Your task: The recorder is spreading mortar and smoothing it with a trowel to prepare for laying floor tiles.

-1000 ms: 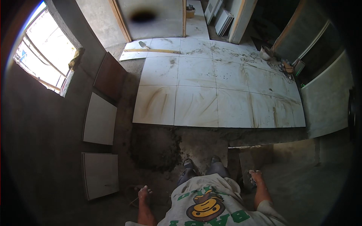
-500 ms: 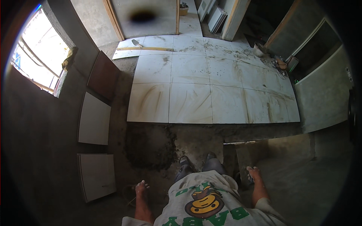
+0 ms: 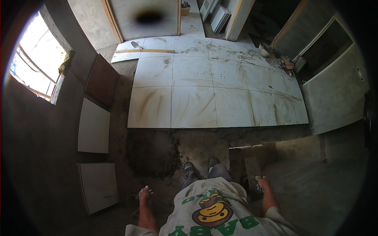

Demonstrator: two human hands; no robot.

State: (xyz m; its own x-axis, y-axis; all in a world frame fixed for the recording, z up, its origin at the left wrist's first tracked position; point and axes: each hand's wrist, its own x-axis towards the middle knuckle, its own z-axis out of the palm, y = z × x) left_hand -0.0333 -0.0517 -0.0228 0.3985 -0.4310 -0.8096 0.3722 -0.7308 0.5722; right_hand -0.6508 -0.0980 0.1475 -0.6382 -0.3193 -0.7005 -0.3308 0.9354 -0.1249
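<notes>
My left hand (image 3: 145, 192) hangs by my side, holding nothing that I can see. Its fingers are loosely bent, with pale tips a little apart. My right hand (image 3: 263, 183) is low on the other side, its fingers curled round something small and partly pale that I cannot make out. Beyond my feet, a patch of dark wet mortar (image 3: 152, 155) lies on the rough floor. Past it spread large white floor tiles (image 3: 193, 106), laid edge to edge and smeared with brown dirt. A trowel (image 3: 136, 45) and a long straight bar (image 3: 147, 51) rest on the far left tiles.
Loose white tiles (image 3: 93, 126) lean along the left wall, with a stacked pair (image 3: 99, 187) nearer me. A brown board (image 3: 101, 81) leans behind them. A bucket (image 3: 264, 50) and debris (image 3: 286, 65) sit at the far right. More tiles (image 3: 220, 20) stand by the doorway.
The room has shifted slightly left in view. My left hand's fingers look a little less spread; both hands still hang at my sides.
</notes>
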